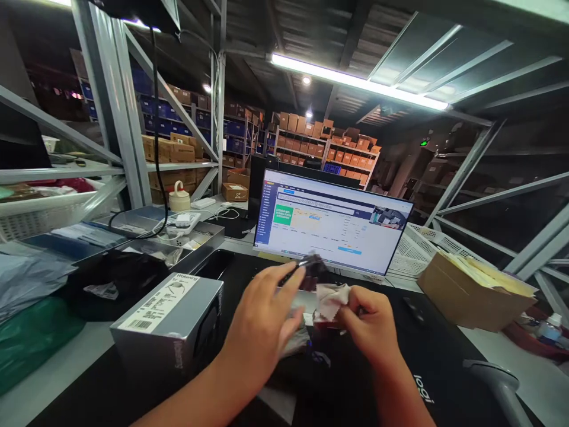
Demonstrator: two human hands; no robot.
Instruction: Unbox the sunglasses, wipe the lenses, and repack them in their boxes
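This place seems to be a warehouse with a work place inside: behind the table (544, 386), tall shelves (326, 148) carry many rows of cardboard boxes (299, 143) and blue bins (165, 126). A computer screen (329, 228) stands under a long tube lamp (355, 81).

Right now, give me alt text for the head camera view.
The right hand pinches a pale cloth over a black desk mat; the left hand is at a dark, blurred item. A grey box sits left, a lit monitor behind.

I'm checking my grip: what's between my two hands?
Head view: pale cloth in your right hand, a blurred dark item by your left hand, perhaps plastic below.
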